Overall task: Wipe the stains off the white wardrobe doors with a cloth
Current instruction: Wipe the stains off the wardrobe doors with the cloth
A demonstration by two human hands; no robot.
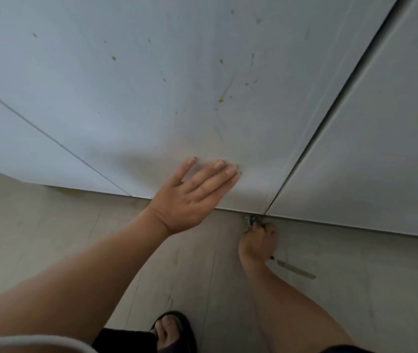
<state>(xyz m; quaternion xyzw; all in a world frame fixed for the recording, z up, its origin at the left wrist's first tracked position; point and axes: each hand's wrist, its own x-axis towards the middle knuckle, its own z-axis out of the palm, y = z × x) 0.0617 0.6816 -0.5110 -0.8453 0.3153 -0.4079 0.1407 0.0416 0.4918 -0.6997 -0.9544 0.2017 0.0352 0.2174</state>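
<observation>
Stained white wardrobe door (pixel 152 85), pale floor (pixel 50 238)

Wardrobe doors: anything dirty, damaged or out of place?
Yes. Yellow-green specks and one drip streak dot the middle door, above the flat left hand. The right hand grips a cloth at the door's foot, away from them. A thin blade-like tool lies on the floor.
</observation>
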